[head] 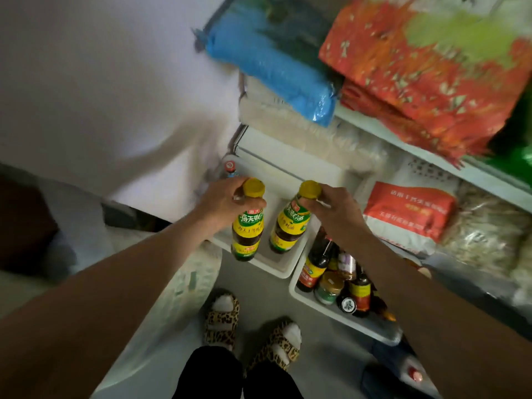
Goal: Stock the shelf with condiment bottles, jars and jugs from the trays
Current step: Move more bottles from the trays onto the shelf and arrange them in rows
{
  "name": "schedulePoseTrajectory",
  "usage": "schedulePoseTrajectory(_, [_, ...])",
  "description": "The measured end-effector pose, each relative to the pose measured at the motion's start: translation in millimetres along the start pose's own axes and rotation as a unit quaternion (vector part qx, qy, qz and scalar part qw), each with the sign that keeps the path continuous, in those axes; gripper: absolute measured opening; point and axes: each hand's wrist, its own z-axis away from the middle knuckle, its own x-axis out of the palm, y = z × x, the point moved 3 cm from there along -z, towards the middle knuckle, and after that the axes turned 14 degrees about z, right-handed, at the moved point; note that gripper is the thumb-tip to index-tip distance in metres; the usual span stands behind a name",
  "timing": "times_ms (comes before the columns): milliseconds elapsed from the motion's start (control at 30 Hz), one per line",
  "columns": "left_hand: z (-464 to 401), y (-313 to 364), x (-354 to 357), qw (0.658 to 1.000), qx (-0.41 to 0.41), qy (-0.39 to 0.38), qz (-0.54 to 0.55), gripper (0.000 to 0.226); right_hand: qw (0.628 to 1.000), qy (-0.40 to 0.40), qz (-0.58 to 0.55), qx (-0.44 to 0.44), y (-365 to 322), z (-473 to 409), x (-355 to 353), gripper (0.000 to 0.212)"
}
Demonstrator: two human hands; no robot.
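I hold two dark sauce bottles with yellow caps and yellow-green labels by their necks. My left hand [227, 201] grips the left bottle [247, 231]. My right hand [334, 210] grips the right bottle [290, 228]. Both bottles hang over a white tray [283, 267] on the floor; whether they touch it I cannot tell. A small bottle with a red cap [230, 167] stands at that tray's far left corner. A second white tray [331, 308] to the right holds several bottles and jars, among them a dark soy bottle [315, 262] and a green-lidded jar [329, 287].
The white shelf edge [403, 141] runs at the upper right with a blue bag [276, 64] and red-orange bags [426, 70] on it. Below lie a red-and-white sack [408, 214] and pale bags. My feet in leopard slippers [221, 315] stand on grey floor. A white wall is left.
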Motion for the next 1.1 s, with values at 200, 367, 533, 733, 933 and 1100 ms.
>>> schedulePoseTrajectory(200, [76, 191, -28, 0.992, 0.074, -0.029, -0.096, 0.030, 0.992, 0.062, -0.023, -0.103, -105, 94, -145, 0.005])
schedulePoseTrajectory(367, [145, 359, -36, 0.976, 0.174, -0.044, -0.125, 0.014, 0.964, 0.180, -0.019, -0.194, -188, 172, -279, 0.011])
schedulePoseTrajectory(533, [203, 505, -45, 0.950, 0.285, 0.021, -0.125, 0.047, 0.927, 0.285, -0.071, -0.236, -256, 218, -394, 0.012])
schedulePoseTrajectory(733, [237, 634, -56, 0.924, 0.378, 0.041, -0.038, 0.027, 0.887, 0.330, -0.168, -0.275, -326, 255, -504, 0.010])
schedulePoseTrajectory(933, [211, 731, -50, 0.906, 0.420, 0.053, -0.021, 0.025, 0.855, 0.394, -0.206, -0.267, -359, 249, -581, 0.017])
schedulePoseTrajectory(1100, [154, 772, -41, 0.909, 0.411, 0.043, -0.046, 0.034, 0.861, 0.406, -0.204, -0.231, -363, 209, -606, 0.016])
